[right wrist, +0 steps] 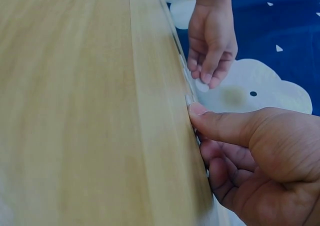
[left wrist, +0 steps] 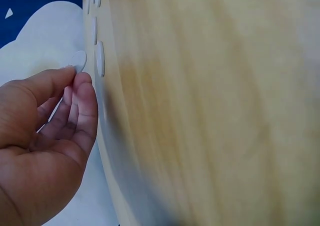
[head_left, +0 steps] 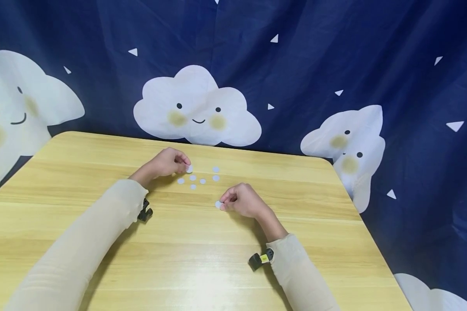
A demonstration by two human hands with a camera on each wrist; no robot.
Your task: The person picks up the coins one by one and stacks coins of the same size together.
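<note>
Beige in both sleeves [head_left: 81, 237], leans both forearms out over a wooden table [head_left: 187, 250]. Wears a black camera [head_left: 255, 261] at the right wrist, marked with a yellow label [head_left: 264, 258] bearing dark characters too small to read. Wears another black camera [head_left: 145, 211] at the left wrist, turned inward.

Stretches the left arm [head_left: 140, 173] well out, rising diagonally from the lower-left corner toward the far edge. Holds the left hand [head_left: 165, 162] nearly closed, pinching a white disc [head_left: 189, 169] between thumb and fingertip, with the other fingers loosely bent toward the palm. Tilts that disc on edge in the left wrist view.

Angles the right arm [head_left: 271, 225] in from the lower right, with the right hand [head_left: 246, 201] pointing left and nearer the body. Pinches a second white disc [head_left: 219, 204] there by its rim, with thumb uppermost and the remaining fingers curled in. Cannot tell contact from a slight gap beneath either pinched disc.

Has six more white discs [head_left: 193, 178] flat on the table, beyond the right hand: four loosely clustered just beside the left hand, two farther right, one behind the other. Faces a dark blue curtain [head_left: 241, 43] printed with white clouds [head_left: 197, 129] and small triangles [head_left: 274, 39].
</note>
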